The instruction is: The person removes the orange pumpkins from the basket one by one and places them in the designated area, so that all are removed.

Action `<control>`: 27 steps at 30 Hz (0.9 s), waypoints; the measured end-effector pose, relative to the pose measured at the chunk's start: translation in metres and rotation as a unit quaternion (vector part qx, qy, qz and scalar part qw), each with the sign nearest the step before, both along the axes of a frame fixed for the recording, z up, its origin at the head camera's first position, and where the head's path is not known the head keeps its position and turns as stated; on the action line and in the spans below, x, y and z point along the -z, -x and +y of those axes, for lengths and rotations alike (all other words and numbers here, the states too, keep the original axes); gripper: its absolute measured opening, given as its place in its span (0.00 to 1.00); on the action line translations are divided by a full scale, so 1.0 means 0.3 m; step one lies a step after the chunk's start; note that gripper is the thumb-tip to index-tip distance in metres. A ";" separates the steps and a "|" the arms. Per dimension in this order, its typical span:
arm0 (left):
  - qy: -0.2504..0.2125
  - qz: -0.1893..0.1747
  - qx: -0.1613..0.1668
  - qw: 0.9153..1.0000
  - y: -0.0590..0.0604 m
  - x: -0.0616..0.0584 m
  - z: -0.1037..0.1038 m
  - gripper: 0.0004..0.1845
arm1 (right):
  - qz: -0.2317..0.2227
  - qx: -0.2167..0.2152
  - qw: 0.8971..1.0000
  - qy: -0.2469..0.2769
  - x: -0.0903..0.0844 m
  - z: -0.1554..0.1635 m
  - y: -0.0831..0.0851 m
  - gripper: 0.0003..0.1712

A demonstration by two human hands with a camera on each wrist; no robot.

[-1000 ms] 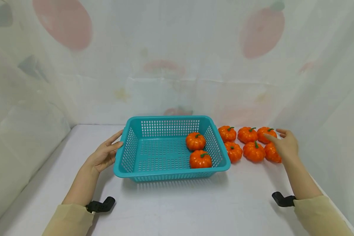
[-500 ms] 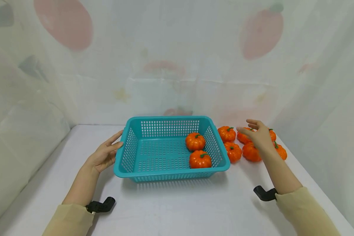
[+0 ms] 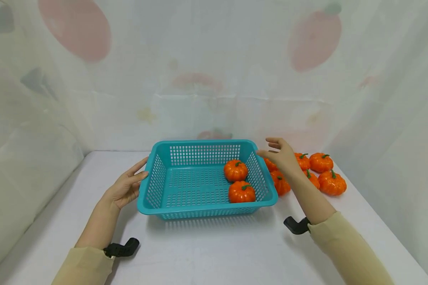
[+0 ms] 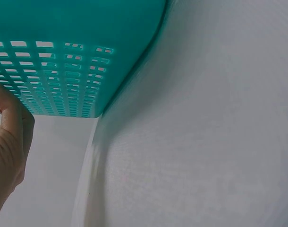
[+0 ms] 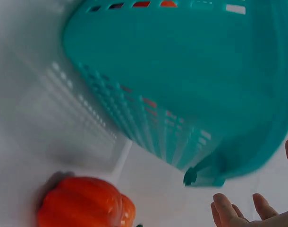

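Observation:
A teal plastic basket [image 3: 153,180] stands on the white table with two small orange pumpkins [image 3: 236,170] inside near its right wall. My left hand [image 3: 125,186] rests with straight fingers against the basket's left wall [image 4: 63,80]. My right hand [image 3: 281,154] is open and empty, hovering above the basket's far right corner and over the leftmost of several loose pumpkins [image 3: 331,182] on the table. In the right wrist view the basket's outer wall [image 5: 191,75] fills the top, one pumpkin [image 5: 82,203] lies below, and my fingertips [image 5: 224,208] show at the lower right.
A pale curtain with faded prints encloses the table at the back and both sides. The loose pumpkins sit in a cluster right of the basket, close to the right curtain.
My right hand has swept left from the far right pumpkins to the basket's right corner, holding nothing. The left hand and the basket have stayed put.

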State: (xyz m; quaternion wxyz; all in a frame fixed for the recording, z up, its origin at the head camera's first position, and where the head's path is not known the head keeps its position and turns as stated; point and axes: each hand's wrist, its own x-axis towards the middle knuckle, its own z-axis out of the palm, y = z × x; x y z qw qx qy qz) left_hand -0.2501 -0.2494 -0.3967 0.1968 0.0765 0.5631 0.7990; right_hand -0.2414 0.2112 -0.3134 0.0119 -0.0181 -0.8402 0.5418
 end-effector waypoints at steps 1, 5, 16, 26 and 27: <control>0.000 0.000 0.001 1.000 0.000 0.000 0.000 0.37 | 0.002 -0.002 1.000 0.002 0.002 -0.012 0.006 0.43; 0.000 -0.001 0.000 1.000 0.001 0.004 -0.002 0.37 | -0.003 -0.006 1.000 0.010 0.011 -0.061 0.034 0.42; -0.001 -0.002 0.002 1.000 0.002 0.012 -0.001 0.37 | -0.043 0.002 0.999 0.015 0.037 -0.165 0.099 0.40; 0.002 0.003 0.001 1.000 0.007 0.016 -0.006 0.37 | -0.069 -0.012 0.998 -0.003 0.062 -0.227 0.135 0.40; 0.003 0.003 0.000 1.000 0.008 0.018 -0.007 0.37 | -0.072 -0.014 0.997 -0.001 0.066 -0.231 0.140 0.40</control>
